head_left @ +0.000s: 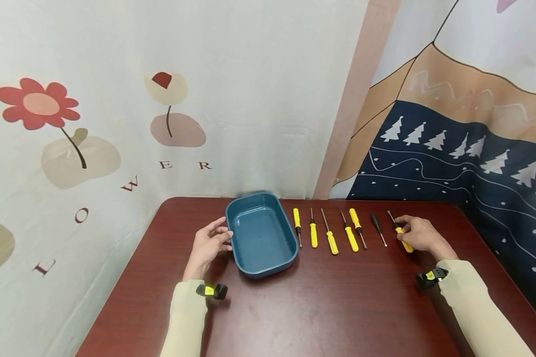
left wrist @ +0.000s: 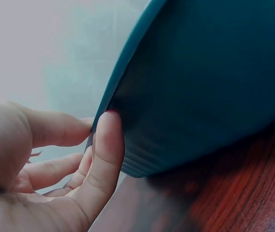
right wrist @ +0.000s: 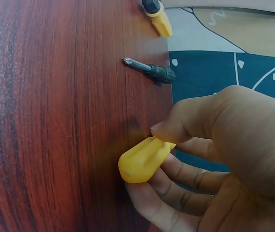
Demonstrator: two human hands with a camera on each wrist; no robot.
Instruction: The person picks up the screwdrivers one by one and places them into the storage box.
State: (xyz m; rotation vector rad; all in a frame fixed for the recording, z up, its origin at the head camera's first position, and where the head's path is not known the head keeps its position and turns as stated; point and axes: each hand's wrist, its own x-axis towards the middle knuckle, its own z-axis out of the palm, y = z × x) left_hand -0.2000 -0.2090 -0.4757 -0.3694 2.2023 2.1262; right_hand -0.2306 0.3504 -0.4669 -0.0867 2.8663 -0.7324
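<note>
A blue rectangular tray sits on the table, and my left hand pinches its left rim between thumb and fingers. In the left wrist view the tray's outer wall rises beside the fingers. At the right end of a row of tools, my right hand holds a yellow-handled screwdriver, its shaft pointing toward the back. The right wrist view has the thumb and fingers around the yellow handle. Just left of it lies a small dark-handled screwdriver.
Several more yellow-handled screwdrivers, such as this one, lie spaced out between the tray and the dark one, some pointing forward, some back. The table is dark red wood. A printed curtain hangs along its back edge.
</note>
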